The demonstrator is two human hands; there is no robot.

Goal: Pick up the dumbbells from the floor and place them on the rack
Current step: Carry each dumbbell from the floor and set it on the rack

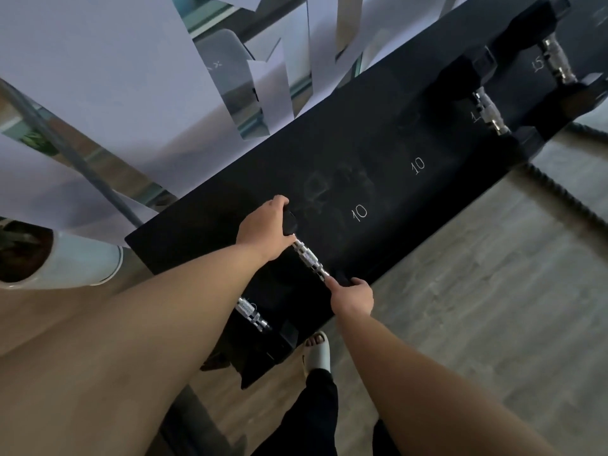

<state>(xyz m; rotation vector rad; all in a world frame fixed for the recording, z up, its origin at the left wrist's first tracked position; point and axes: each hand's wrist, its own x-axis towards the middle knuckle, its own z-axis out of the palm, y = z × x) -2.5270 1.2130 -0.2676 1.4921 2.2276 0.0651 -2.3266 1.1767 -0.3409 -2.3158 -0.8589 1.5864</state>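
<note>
A black dumbbell with a knurled silver handle (309, 258) lies on the black rack (388, 139), near its left end. My left hand (263, 230) is closed over the dumbbell's far black head. My right hand (353, 296) grips its near head at the rack's front edge. A second dumbbell (251, 312) rests on the rack closer to me, partly hidden by my left forearm. Two more dumbbells (490, 110) (559, 62) sit at the rack's far right end.
White numbers "10" (359, 212) mark bare slots in the rack's middle. A white planter (62, 261) stands left of the rack. A thick rope (566, 195) lies on the wooden floor at right. My sandalled foot (317, 352) is beside the rack's near corner.
</note>
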